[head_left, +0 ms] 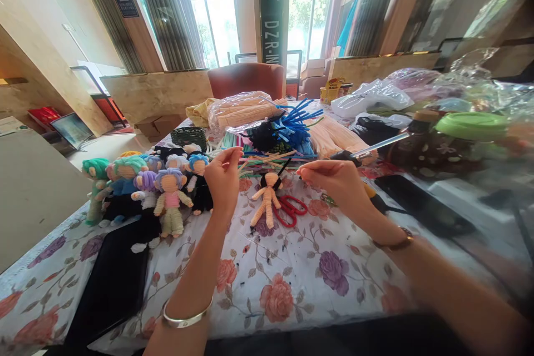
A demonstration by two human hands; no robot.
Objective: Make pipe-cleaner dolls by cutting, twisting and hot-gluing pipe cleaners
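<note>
My left hand (224, 179) is raised with thumb and fingertips pinched together; what they hold, if anything, is too small to make out. Across from it, my right hand (334, 181) also pinches, with a tiny dark bit at its fingertips that I cannot name. Between and below both hands lies a small peach pipe-cleaner doll (267, 203) with black on its head. A black strand (285, 167) sticks up from the head. Red-handled scissors (291, 210) lie beside the doll, partly behind it.
Several finished dolls (170, 200) with coloured hair stand at the left, by a black tablet-like slab (110, 278). Blue pipe cleaners (298, 125) and peach bundles (242, 111) lie behind. At right are a translucent rod (380, 145), a phone (423, 206) and a green lid (471, 125).
</note>
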